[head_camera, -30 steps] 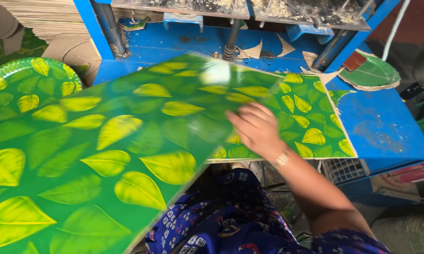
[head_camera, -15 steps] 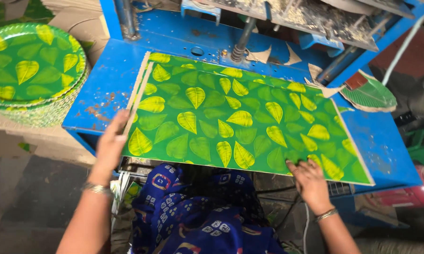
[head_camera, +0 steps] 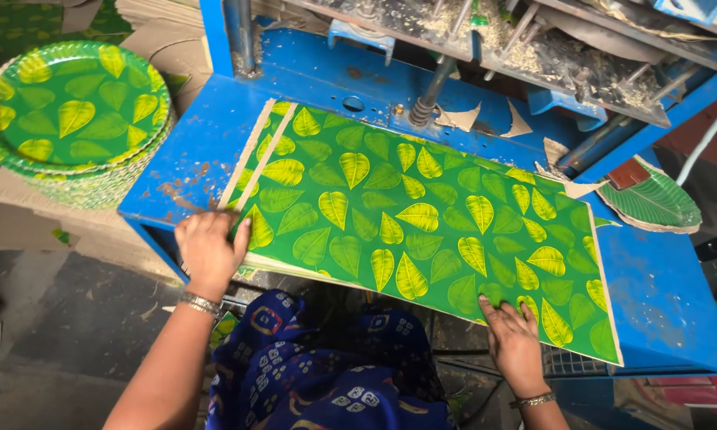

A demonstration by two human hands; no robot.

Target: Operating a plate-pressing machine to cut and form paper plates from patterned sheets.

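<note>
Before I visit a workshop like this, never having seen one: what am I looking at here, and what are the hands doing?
This is one view from a camera worn on the person's head, looking down. The left hand and right hand press flat on a long green card sheet printed with yellow leaves, lying on the blue metal press table. Nothing is gripped; the fingers lie spread. A stack of round green leaf-print paper plates sits at the left, and a single green leaf-shaped plate at the right. Cardboard offcuts litter the machine.

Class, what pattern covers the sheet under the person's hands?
Yellow-green leaves on dark green cover the sheet, clearest in the head view.
</note>
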